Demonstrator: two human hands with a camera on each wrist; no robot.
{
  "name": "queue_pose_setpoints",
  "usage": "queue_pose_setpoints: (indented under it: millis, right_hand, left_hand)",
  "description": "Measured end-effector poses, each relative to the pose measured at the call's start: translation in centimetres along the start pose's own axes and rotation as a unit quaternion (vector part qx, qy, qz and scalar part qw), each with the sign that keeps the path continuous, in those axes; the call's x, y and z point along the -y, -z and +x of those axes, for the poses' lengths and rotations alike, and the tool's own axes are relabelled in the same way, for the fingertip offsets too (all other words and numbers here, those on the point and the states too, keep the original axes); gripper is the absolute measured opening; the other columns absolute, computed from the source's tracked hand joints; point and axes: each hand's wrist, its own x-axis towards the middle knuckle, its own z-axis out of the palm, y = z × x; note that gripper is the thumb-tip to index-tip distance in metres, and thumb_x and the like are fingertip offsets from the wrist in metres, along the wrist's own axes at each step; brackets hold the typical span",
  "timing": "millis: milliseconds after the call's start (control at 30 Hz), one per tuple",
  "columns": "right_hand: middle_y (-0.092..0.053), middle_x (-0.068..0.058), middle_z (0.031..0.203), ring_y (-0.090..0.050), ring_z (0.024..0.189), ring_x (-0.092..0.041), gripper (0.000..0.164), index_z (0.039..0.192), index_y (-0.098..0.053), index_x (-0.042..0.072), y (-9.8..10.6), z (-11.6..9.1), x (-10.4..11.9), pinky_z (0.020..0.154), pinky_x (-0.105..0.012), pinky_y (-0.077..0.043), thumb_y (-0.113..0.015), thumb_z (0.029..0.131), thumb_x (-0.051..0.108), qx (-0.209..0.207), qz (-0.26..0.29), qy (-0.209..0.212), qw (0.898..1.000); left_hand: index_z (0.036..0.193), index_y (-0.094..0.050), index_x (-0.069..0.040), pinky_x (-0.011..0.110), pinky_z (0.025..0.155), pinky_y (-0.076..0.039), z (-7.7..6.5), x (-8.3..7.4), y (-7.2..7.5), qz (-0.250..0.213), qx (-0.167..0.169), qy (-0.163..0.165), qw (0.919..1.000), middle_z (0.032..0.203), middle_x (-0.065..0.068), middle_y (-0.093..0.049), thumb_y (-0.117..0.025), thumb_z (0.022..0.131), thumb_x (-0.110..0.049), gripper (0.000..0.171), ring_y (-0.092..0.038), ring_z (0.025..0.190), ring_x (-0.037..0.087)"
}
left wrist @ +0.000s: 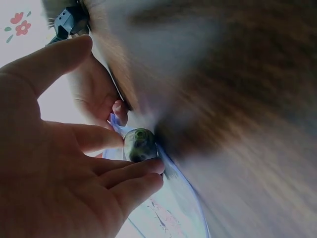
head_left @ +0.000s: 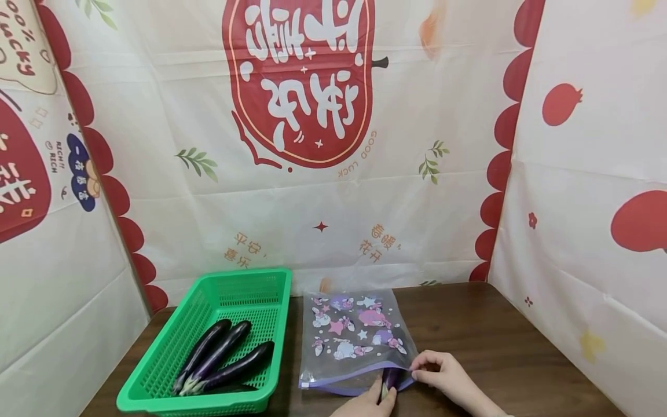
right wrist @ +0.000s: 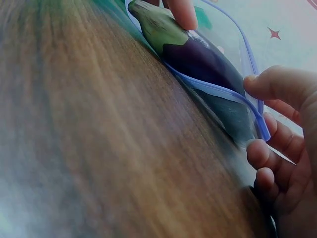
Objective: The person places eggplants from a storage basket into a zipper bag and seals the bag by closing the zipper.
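A clear zip bag printed with pink, white and purple cartoon figures lies flat on the table, its purple-edged mouth toward me and parted. An eggplant lies in the mouth, its body inside and its green stem end at the opening. My left hand holds that stem end, with fingers on both sides of it. With thumb and fingers, my right hand pinches the right corner of the bag's mouth, beside the eggplant. The purple rim runs under the eggplant in the right wrist view.
To the left stands a green plastic basket holding several eggplants. The brown wooden table stretches to the right of the bag. Printed cloth hangs behind the table and along both sides.
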Motion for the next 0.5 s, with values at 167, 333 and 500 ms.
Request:
queue_pose_setpoints:
  millis: [167, 333, 500]
  right_hand:
    - [-0.058, 0.008, 0.071, -0.050, 0.059, 0.000, 0.007, 0.089, -0.070, 0.008, -0.4, -0.7, -0.1, 0.048, -0.025, -0.045, -0.068, 0.086, 0.002, 0.017, 0.012, -0.021, 1.000]
    - [-0.059, 0.008, 0.071, -0.050, 0.058, 0.000, 0.009, 0.088, -0.071, 0.010, -0.2, -0.5, -0.2, 0.048, -0.026, -0.045, -0.068, 0.085, 0.002, 0.011, 0.008, -0.021, 1.000]
    - [-0.059, 0.007, 0.071, -0.050, 0.059, 0.000, 0.009, 0.087, -0.070, 0.008, -0.1, -0.1, -0.4, 0.048, -0.026, -0.045, -0.070, 0.083, 0.001, 0.005, 0.007, -0.007, 1.000]
  left_hand:
    - [0.138, -0.054, -0.009, 0.020, 0.082, -0.048, 0.0, 0.0, -0.7, -0.002, -0.002, -0.004, 1.0000, 0.134, 0.027, -0.051, -0.055, 0.097, -0.028, 0.045, -0.061, 0.108, 0.019]
    - [0.147, -0.043, -0.014, 0.026, 0.092, -0.045, 1.1, -0.2, 0.3, -0.032, 0.056, 0.040, 0.9971, 0.144, 0.018, -0.044, -0.055, 0.096, -0.044, 0.061, -0.052, 0.121, 0.018]
    - [0.151, -0.036, -0.017, 0.028, 0.090, -0.047, 1.8, -0.3, 1.4, -0.010, 0.079, 0.056, 0.9952, 0.147, 0.011, -0.042, -0.059, 0.089, -0.056, 0.077, -0.052, 0.120, 0.016]
